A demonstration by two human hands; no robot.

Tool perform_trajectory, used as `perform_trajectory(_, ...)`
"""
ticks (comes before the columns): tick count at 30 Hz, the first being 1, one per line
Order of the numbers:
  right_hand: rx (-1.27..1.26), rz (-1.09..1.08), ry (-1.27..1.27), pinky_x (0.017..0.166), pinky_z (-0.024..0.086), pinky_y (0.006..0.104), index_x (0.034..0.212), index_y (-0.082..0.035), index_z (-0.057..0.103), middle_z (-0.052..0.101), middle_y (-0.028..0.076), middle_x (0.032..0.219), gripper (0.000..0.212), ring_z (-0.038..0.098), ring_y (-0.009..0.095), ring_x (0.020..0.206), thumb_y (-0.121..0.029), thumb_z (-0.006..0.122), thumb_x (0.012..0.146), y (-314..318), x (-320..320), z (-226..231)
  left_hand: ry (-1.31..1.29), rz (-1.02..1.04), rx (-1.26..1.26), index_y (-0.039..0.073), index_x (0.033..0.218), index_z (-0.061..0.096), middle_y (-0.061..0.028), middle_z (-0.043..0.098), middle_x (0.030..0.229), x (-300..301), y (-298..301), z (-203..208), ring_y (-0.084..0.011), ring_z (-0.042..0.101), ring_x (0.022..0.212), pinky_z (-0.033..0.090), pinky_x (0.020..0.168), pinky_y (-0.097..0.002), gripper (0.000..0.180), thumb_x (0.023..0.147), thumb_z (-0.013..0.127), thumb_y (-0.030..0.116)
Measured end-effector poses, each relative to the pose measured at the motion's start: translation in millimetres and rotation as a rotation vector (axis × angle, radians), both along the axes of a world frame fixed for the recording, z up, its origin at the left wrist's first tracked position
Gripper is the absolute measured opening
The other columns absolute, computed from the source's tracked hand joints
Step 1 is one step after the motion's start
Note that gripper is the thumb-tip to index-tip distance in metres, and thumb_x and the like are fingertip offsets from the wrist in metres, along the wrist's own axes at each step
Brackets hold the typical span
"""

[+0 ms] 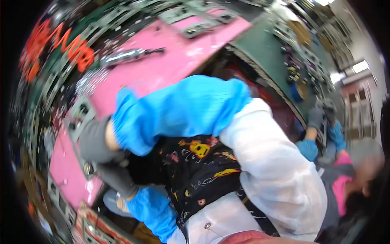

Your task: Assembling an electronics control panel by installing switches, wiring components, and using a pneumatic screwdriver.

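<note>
Both my hands wear grey gloves and come together at the left, over the near edge of a pink-topped table (pixel 142 69). A flat grey-green metal frame (pixel 78 115) lies there, with dark and round fittings on it. My right hand (pixel 95 140) grips the frame along its side, its fingers partly hidden and blurred. Just below it my left hand (pixel 115 177) is closed at the frame's lower end, beside a round metal fitting (pixel 87 168). Blue sleeve covers sit on both forearms.
An electric screwdriver (pixel 126 56) with an orange coiled cord (pixel 77 49) lies across the table. Similar frames (pixel 197 28) rest at the far end. Loose small screws (pixel 91 80) are piled near the screwdriver. At right, a co-worker (pixel 341 175) handles parts by a green bench (pixel 264 53).
</note>
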State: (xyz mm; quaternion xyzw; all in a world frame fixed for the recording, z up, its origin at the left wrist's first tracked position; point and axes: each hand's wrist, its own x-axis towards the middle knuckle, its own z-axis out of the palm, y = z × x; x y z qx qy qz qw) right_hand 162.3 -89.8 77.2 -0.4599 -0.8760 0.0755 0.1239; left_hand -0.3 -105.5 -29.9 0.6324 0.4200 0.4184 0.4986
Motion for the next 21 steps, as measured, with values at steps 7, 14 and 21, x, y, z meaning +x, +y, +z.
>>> perform_trajectory(7,0.062,-0.078,-0.113,0.053,0.047,0.0596,0.077,0.0,0.072,0.066,0.019,0.072,0.023,0.066,0.036,0.069,-0.015,0.07,0.06,15,-10,-12,0.109,-0.035,-0.007,-0.002,0.127,0.043,-0.0128,0.06,0.115,2,-6,7,-0.0227,0.065,0.097,0.058,0.074,-0.0313,0.033,0.098,0.048,0.013)
perform_trajectory(14,0.035,-0.411,0.157,0.077,0.053,0.0459,0.1,-0.007,0.071,0.069,0.015,0.085,0.025,0.068,0.034,0.085,-0.013,0.062,0.078,-8,102,26,-0.349,0.12,-0.462,0.008,0.111,0.052,-0.0073,0.062,0.084,15,-8,31,-0.0177,0.06,0.056,0.043,0.04,-0.0244,0.035,0.099,0.042,0.039)
perform_trajectory(21,-0.105,-0.293,0.141,0.079,0.051,0.0427,0.107,-0.01,0.068,0.065,0.013,0.101,0.024,0.064,0.033,0.092,-0.009,0.062,0.084,-23,111,-20,-0.31,0.124,-0.459,0.001,0.105,0.055,-0.01,0.062,0.085,6,-14,40,-0.0178,0.063,0.058,0.046,0.041,-0.0232,0.042,0.102,0.038,0.039)
